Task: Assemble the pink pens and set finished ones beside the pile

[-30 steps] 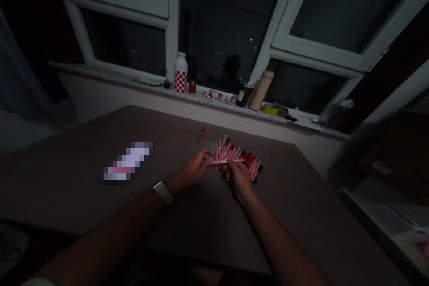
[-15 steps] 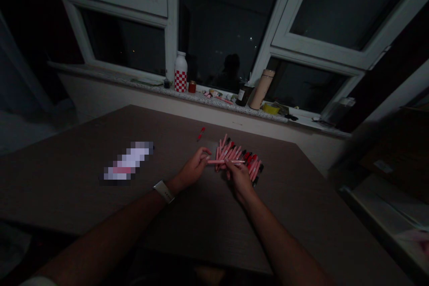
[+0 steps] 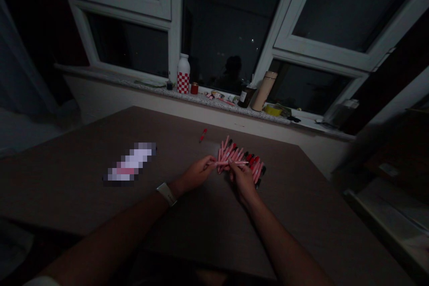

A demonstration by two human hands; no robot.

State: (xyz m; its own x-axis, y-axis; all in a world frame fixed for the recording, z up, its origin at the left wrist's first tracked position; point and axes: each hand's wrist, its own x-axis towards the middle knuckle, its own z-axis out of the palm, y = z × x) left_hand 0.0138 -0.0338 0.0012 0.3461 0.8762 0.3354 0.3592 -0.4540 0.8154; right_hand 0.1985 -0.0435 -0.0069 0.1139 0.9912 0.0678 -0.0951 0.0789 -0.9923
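Observation:
A long pink pen (image 3: 228, 163) lies level between my two hands, just above a brown table (image 3: 100, 143). My left hand (image 3: 196, 173), with a pale watch on its wrist, pinches the pen's left end. My right hand (image 3: 241, 178) pinches the pen near its right end. Behind and to the right of the hands lies a pile of several pink, red and black pens (image 3: 246, 161), side by side. One small red pen (image 3: 203, 135) lies alone farther back.
A blurred white and pink object (image 3: 130, 167) lies on the table to the left. The windowsill holds a red-checked white bottle (image 3: 182, 73), a small red jar (image 3: 194, 88), a tan flask (image 3: 264, 90) and small clutter. A dark shelf stands at the right.
Both hands keep hold of the pink pen; they and the whole scene have shifted slightly right in view as the camera moved.

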